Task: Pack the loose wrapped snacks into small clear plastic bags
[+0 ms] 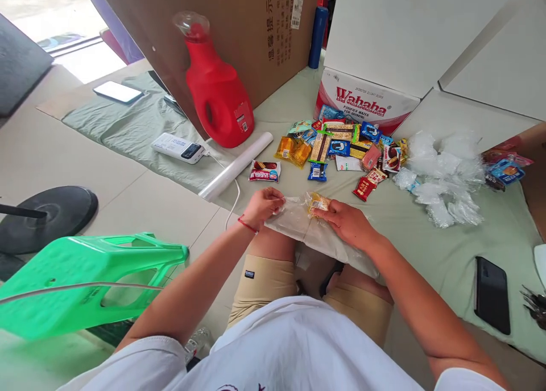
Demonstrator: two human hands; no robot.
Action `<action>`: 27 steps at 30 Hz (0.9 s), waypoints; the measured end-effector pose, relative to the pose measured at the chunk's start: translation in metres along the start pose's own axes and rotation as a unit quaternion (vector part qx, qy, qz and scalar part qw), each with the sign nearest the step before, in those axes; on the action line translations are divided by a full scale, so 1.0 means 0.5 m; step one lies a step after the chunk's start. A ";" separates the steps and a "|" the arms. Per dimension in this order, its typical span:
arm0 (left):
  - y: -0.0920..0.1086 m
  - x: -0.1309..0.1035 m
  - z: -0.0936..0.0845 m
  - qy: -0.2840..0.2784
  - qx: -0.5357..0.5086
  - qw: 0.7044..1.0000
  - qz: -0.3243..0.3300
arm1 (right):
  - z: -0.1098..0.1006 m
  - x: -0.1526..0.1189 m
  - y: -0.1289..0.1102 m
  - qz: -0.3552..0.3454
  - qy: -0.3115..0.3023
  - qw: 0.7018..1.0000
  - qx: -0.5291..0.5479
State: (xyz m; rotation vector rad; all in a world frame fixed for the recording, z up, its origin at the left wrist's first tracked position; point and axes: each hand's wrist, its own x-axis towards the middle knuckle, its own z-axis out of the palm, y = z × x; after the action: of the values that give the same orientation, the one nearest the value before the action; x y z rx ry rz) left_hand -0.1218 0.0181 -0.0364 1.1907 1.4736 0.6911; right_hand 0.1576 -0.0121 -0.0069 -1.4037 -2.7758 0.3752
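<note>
At center, the left hand (265, 206) has its fingertips pinched together on the edge of the clear plastic (294, 219), which drapes over the lap. Just right of it, the right hand (346, 220) is clamped on the yellow-wrapped snack (318, 202), over the plastic. Above, right of center, colorful snack packets (339, 147) lie piled on the green cloth (409, 231); crumpled clear wrap (447, 172) sits farther right.
</note>
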 end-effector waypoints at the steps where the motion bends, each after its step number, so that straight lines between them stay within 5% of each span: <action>1: -0.005 -0.013 0.006 0.080 0.029 0.995 0.051 | 0.002 0.002 0.001 -0.003 0.001 1.000 0.004; 2: -0.012 -0.031 0.015 0.168 0.074 0.975 0.126 | 0.003 0.004 0.001 -0.004 -0.001 1.000 0.008; 4: -0.029 -0.079 0.041 0.280 0.180 0.882 0.334 | 0.001 0.010 0.001 -0.006 -0.009 1.000 0.012; 6: -0.048 -0.126 0.071 0.199 0.274 0.762 0.552 | -0.003 0.014 0.000 -0.004 -0.017 1.000 0.010; 8: -0.062 -0.154 0.099 0.098 0.348 0.677 0.641 | -0.007 0.017 0.000 -0.006 -0.019 1.000 0.007; 9: -0.067 -0.157 0.110 0.076 0.379 0.661 0.644 | -0.008 0.017 0.001 -0.008 -0.018 1.000 0.007; 16: -0.057 -0.084 0.108 0.156 0.440 0.701 0.539 | -0.013 0.019 0.000 -0.011 -0.023 1.000 0.013; 22: -0.013 -0.065 0.063 0.047 0.395 0.705 0.587 | -0.039 0.020 -0.001 -0.035 -0.041 0.998 0.038; 27: 0.041 -0.035 0.058 0.063 0.299 0.785 0.539 | -0.064 0.020 0.013 -0.072 -0.063 0.990 0.099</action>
State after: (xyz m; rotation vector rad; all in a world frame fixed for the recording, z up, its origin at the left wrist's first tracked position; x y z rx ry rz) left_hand -0.0894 0.0038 -0.0193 2.6006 1.0080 1.0869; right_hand 0.1603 0.0064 0.0219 -1.1678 -2.8197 0.7352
